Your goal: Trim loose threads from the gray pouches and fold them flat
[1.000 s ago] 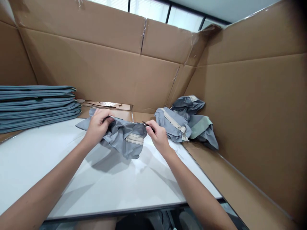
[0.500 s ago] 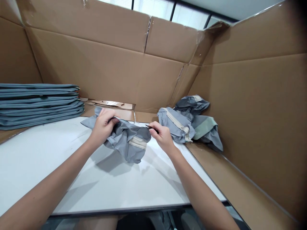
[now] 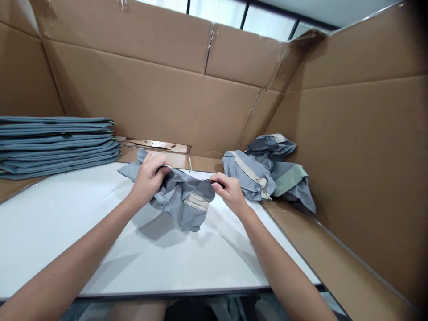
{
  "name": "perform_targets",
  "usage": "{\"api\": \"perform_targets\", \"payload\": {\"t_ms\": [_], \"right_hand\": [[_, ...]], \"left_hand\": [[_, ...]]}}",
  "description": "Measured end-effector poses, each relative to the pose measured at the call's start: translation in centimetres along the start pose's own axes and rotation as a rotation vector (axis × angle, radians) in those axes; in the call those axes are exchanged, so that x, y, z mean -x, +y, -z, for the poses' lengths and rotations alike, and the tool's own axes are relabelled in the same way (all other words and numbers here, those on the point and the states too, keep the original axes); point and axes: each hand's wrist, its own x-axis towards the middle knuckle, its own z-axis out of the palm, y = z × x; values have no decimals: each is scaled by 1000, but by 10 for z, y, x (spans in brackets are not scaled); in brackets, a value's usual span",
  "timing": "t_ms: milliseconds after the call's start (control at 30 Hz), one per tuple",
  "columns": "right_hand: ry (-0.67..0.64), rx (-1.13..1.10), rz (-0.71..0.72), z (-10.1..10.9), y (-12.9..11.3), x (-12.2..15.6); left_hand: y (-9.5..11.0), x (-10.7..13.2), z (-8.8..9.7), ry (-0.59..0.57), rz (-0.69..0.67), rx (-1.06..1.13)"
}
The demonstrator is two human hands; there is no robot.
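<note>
A crumpled piece of grey fabric (image 3: 175,191) with a cream strip hangs just above the white tabletop. My left hand (image 3: 152,176) is closed on its upper edge, thumb and fingers pinching the cloth. At the fabric's right end, my right hand (image 3: 229,189) is closed around a small dark pointed tool (image 3: 211,180); most of it is hidden in the fingers. The tool's tip meets the edge of the cloth. Whether the right fingers also grip the fabric cannot be made out.
Folded blue-grey cloths (image 3: 56,147) are stacked at the left. Crumpled grey fabric pieces (image 3: 249,174) lie in a heap at the right, one with a pale green band. Tall cardboard walls (image 3: 150,89) enclose the white table (image 3: 160,272) at the back and sides.
The whole view has shifted slightly, so everything appears a little further right. Both hands keep their hold, and the pointed tip now sits closer against the cloth's edge.
</note>
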Motion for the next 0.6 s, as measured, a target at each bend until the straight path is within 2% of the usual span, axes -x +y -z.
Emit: {"api": "perform_targets", "payload": {"t_ms": [433,600], "right_hand": [[81,-129,-64,-9,7,2],[193,-239,-156,-10,17,1]], "left_hand": [[1,3,-3,-6,-7,16],[2,4,-3,-11,-3,28]]}}
